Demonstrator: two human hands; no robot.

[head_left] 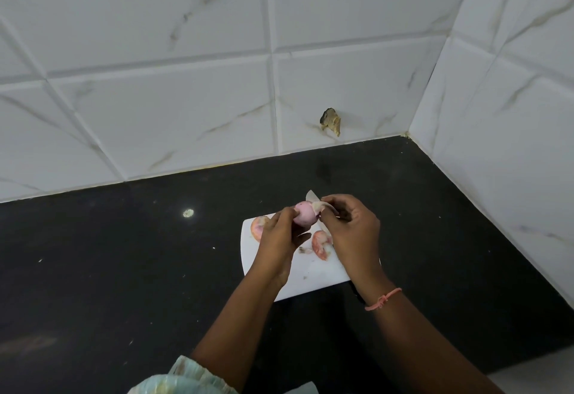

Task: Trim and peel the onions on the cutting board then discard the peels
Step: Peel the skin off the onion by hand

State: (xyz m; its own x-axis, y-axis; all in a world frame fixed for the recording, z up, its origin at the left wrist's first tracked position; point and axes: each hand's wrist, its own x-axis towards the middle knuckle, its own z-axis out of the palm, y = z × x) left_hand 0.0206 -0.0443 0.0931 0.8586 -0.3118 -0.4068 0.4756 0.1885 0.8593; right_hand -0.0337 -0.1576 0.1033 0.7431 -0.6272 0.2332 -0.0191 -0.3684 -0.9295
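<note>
My left hand grips a pink, partly peeled onion above the white cutting board. My right hand holds a knife whose blade tip shows behind the onion. Its fingers pinch a pale strip of peel that lifts off the onion's right end. On the board lie two other pink onion pieces: one at the far left, partly behind my left hand, and one between my hands. Small peel scraps lie beside it.
The board lies on a black countertop in a corner of white marble-look tiled walls. A broken hole marks the back wall above the counter. A small white spot sits on the counter left of the board.
</note>
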